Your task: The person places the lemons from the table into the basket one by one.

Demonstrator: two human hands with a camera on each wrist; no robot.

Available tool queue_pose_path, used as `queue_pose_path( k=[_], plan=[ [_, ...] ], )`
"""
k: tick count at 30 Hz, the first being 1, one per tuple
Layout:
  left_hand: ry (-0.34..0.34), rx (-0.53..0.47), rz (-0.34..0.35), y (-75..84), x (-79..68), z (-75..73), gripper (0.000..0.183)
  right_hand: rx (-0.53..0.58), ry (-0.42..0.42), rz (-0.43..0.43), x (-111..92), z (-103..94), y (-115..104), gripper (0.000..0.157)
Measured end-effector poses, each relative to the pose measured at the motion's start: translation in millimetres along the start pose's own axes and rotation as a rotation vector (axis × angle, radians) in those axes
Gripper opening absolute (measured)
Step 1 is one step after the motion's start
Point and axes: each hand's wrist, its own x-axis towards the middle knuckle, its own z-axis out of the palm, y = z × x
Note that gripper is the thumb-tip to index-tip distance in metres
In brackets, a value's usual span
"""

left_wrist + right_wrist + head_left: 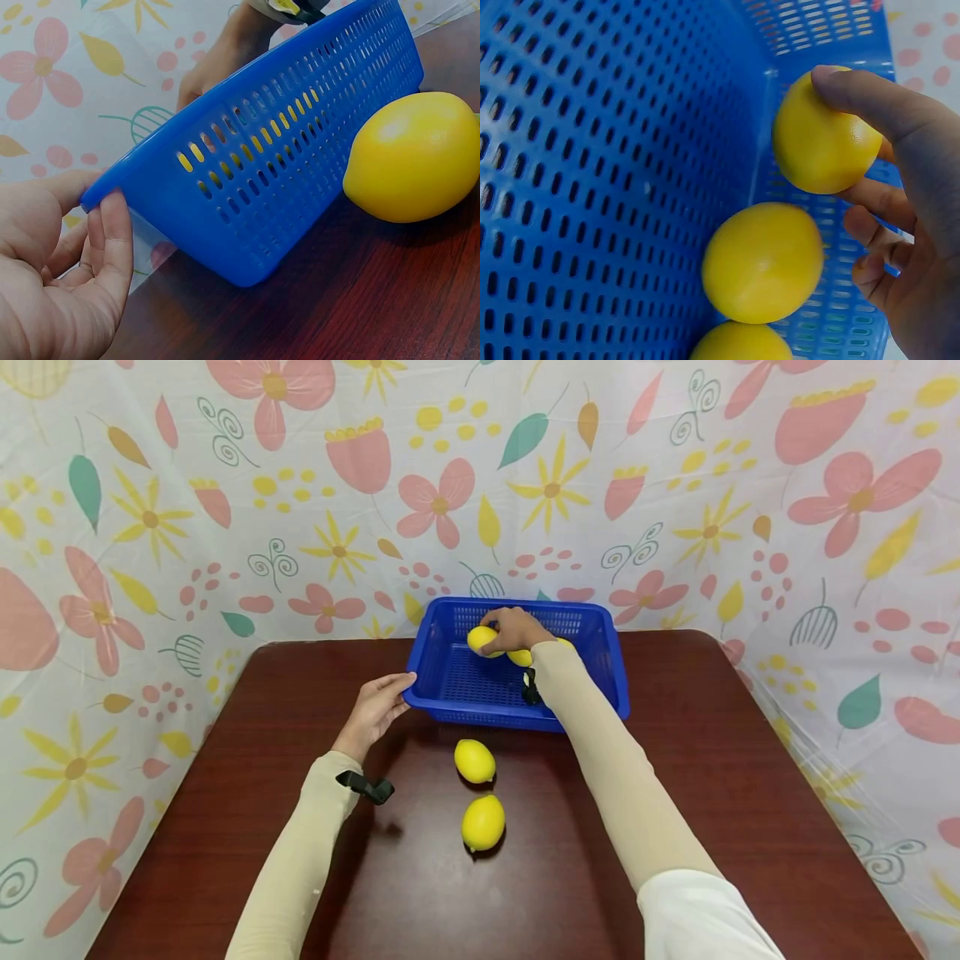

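Observation:
A blue plastic basket (517, 714) with slotted walls stands at the back of the table. My left hand (377, 708) pinches its left front corner, thumb above the rim and fingers below, as the left wrist view shows. Inside the basket my right hand (516, 631) grips a lemon (825, 142) between thumb and fingers. Right beside that lemon sit a second lemon (763, 262) and a third lemon (742, 346), partly out of frame. In the head view the right forearm covers part of the basket's right side.
Two more lemons lie on the dark wooden table (300, 693) before the basket: one lemon (475, 762) close to its front wall, another lemon (483, 823) nearer me. A flower-patterned cloth (442, 510) hangs behind and at the sides.

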Motion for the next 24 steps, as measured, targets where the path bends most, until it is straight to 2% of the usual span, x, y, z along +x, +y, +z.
queue_pose_path(
  k=[8, 17, 24],
  plan=[
    [-0.002, -0.009, 0.000, -0.5, -0.8, -0.1, 0.029, -0.077, -0.021, 0.022, 4, 11.6, 1, 0.064],
    [0.002, -0.015, -0.003, -3.0, -0.6, 0.3, 0.026, -0.122, -0.019, 0.007, 4, 20.6, 0, 0.064],
    [0.002, -0.018, 0.005, -1.8, -0.2, 0.3, 0.025, -0.146, -0.050, 0.000, 6, 17.1, -7, 0.068]
  ],
)
